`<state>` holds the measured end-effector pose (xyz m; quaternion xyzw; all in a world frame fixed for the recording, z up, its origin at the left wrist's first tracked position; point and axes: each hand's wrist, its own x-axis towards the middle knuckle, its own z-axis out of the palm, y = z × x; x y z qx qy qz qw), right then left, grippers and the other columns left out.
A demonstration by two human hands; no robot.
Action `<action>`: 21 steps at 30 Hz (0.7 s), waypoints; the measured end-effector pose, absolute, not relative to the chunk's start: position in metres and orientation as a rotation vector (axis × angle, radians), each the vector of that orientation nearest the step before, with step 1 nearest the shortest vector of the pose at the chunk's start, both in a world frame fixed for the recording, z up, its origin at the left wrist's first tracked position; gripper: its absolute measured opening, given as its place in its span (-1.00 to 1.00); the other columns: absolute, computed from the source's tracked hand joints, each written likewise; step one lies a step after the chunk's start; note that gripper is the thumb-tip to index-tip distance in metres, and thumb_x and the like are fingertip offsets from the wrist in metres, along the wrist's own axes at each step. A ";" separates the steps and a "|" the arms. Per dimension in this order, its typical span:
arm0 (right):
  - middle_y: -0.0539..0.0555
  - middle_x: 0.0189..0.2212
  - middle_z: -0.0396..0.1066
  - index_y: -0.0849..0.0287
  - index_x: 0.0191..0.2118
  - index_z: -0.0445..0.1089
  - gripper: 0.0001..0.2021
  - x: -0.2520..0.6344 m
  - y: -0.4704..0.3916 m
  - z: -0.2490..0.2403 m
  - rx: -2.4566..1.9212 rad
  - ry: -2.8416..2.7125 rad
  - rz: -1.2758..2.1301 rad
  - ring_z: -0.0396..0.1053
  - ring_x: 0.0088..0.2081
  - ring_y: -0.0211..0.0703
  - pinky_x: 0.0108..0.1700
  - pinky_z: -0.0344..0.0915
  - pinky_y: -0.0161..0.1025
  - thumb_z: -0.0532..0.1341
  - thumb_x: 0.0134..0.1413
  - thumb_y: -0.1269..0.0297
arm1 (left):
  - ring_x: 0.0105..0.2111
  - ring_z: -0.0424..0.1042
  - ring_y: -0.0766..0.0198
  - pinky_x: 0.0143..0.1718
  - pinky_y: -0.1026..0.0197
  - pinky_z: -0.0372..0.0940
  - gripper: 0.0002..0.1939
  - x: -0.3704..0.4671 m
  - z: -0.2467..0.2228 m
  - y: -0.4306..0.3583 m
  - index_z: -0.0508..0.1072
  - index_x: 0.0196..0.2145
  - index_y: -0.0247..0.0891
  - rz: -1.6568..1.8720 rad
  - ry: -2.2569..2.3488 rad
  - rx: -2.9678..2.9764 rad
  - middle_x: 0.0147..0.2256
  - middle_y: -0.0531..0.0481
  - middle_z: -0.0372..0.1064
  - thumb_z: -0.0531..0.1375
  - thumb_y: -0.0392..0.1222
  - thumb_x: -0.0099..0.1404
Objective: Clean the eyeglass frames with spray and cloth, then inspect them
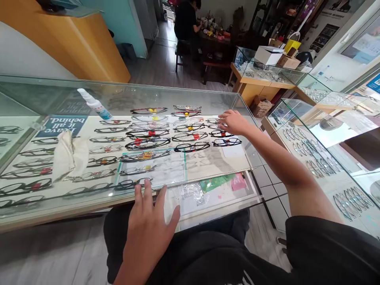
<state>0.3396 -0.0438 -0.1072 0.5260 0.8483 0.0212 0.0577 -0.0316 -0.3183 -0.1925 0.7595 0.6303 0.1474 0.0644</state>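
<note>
My right hand (234, 122) reaches to the far right of the glass display case, palm down with fingers stretched and slightly apart. Its fingertips are at a pair of eyeglasses (214, 121) in the rightmost column; whether they touch it I cannot tell. Just in front of that hand are black glasses with a red tag (222, 133) and dark blue-black glasses (227, 142). My left hand (150, 221) is spread open at the case's front edge, its fingertips near a dark pair of glasses (133, 183). It holds nothing.
A white spray bottle (96, 106) and a cream zip pouch (69, 156) lie on the case among rows of eyeglasses. An open drawer (213, 206) with papers juts toward my lap. More glass cases (314, 154) stand right. A person (187, 21) sits at a cluttered table behind.
</note>
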 end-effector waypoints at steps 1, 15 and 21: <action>0.25 0.40 0.47 0.18 0.21 0.63 -0.49 0.338 -0.044 -0.110 1.615 2.563 0.062 0.26 0.37 0.33 0.30 0.22 0.22 0.03 0.58 0.03 | 0.65 -0.29 -0.40 0.50 -0.39 0.12 -0.29 -0.031 -0.193 -0.319 0.37 0.46 -0.47 0.460 1.902 2.294 0.65 -0.46 -0.31 0.05 0.09 0.60; 0.22 0.43 0.39 0.14 0.38 0.49 -0.44 0.325 -0.133 -0.036 1.677 2.807 -0.158 0.26 0.41 0.34 0.47 0.17 0.30 -0.01 0.58 0.00 | 0.65 -0.28 -0.39 0.50 -0.37 0.13 -0.32 -0.033 -0.198 -0.318 0.39 0.46 -0.40 0.460 1.912 2.275 0.65 -0.42 -0.28 0.11 0.06 0.57; 0.15 0.41 0.42 -0.07 0.41 0.47 -0.47 0.295 -0.252 -0.004 1.223 2.582 -1.010 0.34 0.44 0.17 0.50 0.29 0.12 0.14 0.52 -0.12 | 0.64 -0.34 -0.52 0.44 -0.46 0.19 -0.31 -0.034 -0.196 -0.317 0.38 0.46 -0.46 0.427 1.851 2.336 0.64 -0.52 -0.37 0.09 0.07 0.59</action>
